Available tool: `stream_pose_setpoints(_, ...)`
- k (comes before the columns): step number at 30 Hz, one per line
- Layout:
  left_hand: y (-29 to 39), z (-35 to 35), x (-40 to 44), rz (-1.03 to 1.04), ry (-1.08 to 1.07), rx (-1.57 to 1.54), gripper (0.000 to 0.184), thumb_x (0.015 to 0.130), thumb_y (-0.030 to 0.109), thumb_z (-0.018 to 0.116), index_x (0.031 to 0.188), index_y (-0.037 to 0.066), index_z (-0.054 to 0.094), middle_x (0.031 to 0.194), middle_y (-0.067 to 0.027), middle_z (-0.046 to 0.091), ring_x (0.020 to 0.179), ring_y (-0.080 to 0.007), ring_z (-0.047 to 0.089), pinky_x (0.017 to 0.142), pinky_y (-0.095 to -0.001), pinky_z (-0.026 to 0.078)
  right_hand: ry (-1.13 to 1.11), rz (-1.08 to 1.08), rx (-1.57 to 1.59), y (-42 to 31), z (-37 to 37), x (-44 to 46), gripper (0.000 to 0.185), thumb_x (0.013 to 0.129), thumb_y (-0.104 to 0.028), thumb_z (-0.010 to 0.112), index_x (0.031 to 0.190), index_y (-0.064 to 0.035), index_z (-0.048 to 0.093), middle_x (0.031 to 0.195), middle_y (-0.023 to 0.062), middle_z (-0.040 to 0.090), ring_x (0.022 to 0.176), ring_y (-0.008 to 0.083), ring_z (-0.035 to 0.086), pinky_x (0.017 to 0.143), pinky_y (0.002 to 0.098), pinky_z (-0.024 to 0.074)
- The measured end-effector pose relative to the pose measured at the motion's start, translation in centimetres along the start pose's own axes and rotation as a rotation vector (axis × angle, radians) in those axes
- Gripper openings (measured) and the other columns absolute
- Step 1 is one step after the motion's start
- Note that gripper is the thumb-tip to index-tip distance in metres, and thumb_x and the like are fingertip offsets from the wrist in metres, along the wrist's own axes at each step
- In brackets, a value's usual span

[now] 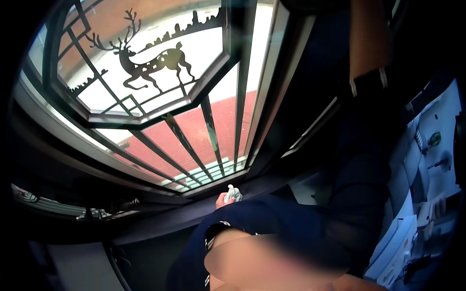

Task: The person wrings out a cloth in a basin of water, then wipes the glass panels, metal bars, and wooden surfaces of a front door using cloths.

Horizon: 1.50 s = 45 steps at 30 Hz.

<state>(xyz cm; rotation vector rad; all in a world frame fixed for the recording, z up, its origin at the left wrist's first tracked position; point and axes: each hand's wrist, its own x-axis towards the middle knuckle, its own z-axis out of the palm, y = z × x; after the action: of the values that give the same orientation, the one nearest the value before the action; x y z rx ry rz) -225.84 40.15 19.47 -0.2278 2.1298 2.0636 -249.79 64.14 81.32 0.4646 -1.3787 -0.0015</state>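
Note:
Close to the window's lower edge, my left hand [221, 200] is closed on a crumpled white cloth [233, 194]. Only part of that hand shows past dark blue clothing [272, 213], which hides its wrist. It appears to be my left by its place in the view; this is not certain. In front of it stands the window with a dark metal grille [206, 121], which carries a cut-out deer [155, 65]. At the upper right a bare limb [370, 39] leaves a dark garment with pale stripes at the hem. My right hand does not show.
Bare skin [225, 242] below a striped hem fills the bottom, partly blurred. Red paving [194, 131] lies outside the glass. On the right are a pale blue surface [444, 106] and white boxes or papers [395, 247]. A grey panel [80, 266] stands at the lower left.

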Motion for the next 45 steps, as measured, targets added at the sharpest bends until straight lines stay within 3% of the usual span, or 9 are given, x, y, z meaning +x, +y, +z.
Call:
stream_pose_setpoints(15,3.8,-11.3,-3.1,-0.059,-0.287,0.030,0.020,0.081,0.011,0.067,0.097,0.003,0.058,0.082,-0.0023,0.062,0.077,-0.0077,0.056,0.068,-0.0258,0.046,-0.446,0.625,0.053,-19.5,-10.3,-44.8,0.036,0.086,-0.012,0.056,0.115,0.0065,0.047,0.115,0.0281,0.050,0.109,0.0430,0.047,0.099,0.0460,0.0335)
stream_pose_setpoints(18,3.2,-14.7,-4.2,-0.024,-0.179,0.178,0.023,0.077,0.014,0.070,0.095,0.003,0.059,0.082,-0.0036,0.064,0.077,-0.0087,0.058,0.069,-0.0270,0.047,-0.365,0.844,0.037,-22.8,-10.0,-42.5,0.029,0.090,-0.009,0.051,0.115,0.0051,0.047,0.114,0.0268,0.053,0.109,0.0400,0.050,0.096,0.0432,0.0377)
stream_pose_setpoints(26,0.3,-22.1,-6.0,0.013,0.020,0.240,0.024,0.075,0.013,0.071,0.093,0.004,0.059,0.080,-0.0076,0.064,0.076,-0.0127,0.060,0.071,-0.0289,0.048,-0.256,0.384,0.192,-26.0,-3.2,-24.7,0.026,0.087,-0.010,0.051,0.110,0.0005,0.057,0.109,0.0188,0.059,0.107,0.0367,0.053,0.099,0.0405,0.0358)
stream_pose_setpoints(28,0.1,-23.3,-5.3,0.018,0.075,0.271,0.024,0.074,0.013,0.071,0.093,0.004,0.059,0.080,-0.0085,0.064,0.076,-0.0139,0.061,0.071,-0.0294,0.048,-0.082,0.482,0.380,-26.4,-0.7,-28.5,0.032,0.088,-0.010,0.047,0.117,0.0023,0.050,0.110,0.0191,0.055,0.108,0.0346,0.050,0.102,0.0402,0.0309)
stream_pose_setpoints(34,-2.4,-23.3,-4.2,-0.030,0.029,0.077,0.027,0.072,0.016,0.074,0.090,0.003,0.058,0.081,-0.0083,0.066,0.078,-0.0128,0.062,0.071,-0.0290,0.048,-0.392,0.758,0.152,-35.5,-6.2,-42.7,0.049,0.091,-0.015,0.045,0.131,0.0110,0.032,0.130,0.0313,0.040,0.124,0.0398,0.038,0.107,0.0442,0.0236)
stream_pose_setpoints(38,1.5,-22.5,-4.0,0.104,-0.073,0.143,0.024,0.075,0.012,0.072,0.092,0.003,0.058,0.082,-0.0057,0.065,0.079,-0.0100,0.061,0.071,-0.0271,0.048,-0.509,0.813,0.240,-34.1,-5.7,-35.9,0.042,0.090,-0.019,0.047,0.121,0.0089,0.043,0.118,0.0324,0.050,0.113,0.0458,0.046,0.099,0.0482,0.0323)
stream_pose_setpoints(40,1.1,-21.9,-3.5,0.090,-0.127,0.020,0.023,0.075,0.010,0.071,0.093,0.003,0.058,0.083,-0.0048,0.065,0.079,-0.0090,0.060,0.071,-0.0263,0.048,-0.609,0.750,0.303,-31.6,-4.1,-29.4,0.035,0.088,-0.018,0.049,0.112,0.0077,0.050,0.089,0.0288,0.060,0.084,0.0466,0.058,0.073,0.0485,0.0482)
stream_pose_setpoints(42,2.6,-21.2,-3.4,0.063,-0.155,-0.017,0.022,0.077,0.007,0.070,0.094,0.003,0.058,0.085,-0.0036,0.064,0.080,-0.0076,0.059,0.071,-0.0248,0.047,-0.336,0.495,0.279,-30.3,-1.3,-22.4,0.034,0.084,-0.018,0.056,0.109,0.0058,0.056,0.082,0.0237,0.063,0.065,0.0402,0.062,0.059,0.0444,0.0527)
stream_pose_setpoints(45,2.0,-20.9,-2.8,0.105,-0.157,0.026,0.023,0.077,0.011,0.071,0.095,0.003,0.058,0.084,-0.0046,0.065,0.079,-0.0087,0.059,0.072,-0.0260,0.048,-0.312,0.248,0.302,-31.5,0.9,-14.4,0.025,0.079,-0.021,0.058,0.097,-0.0037,0.060,0.086,0.0132,0.062,0.076,0.0301,0.061,0.069,0.0424,0.0484)
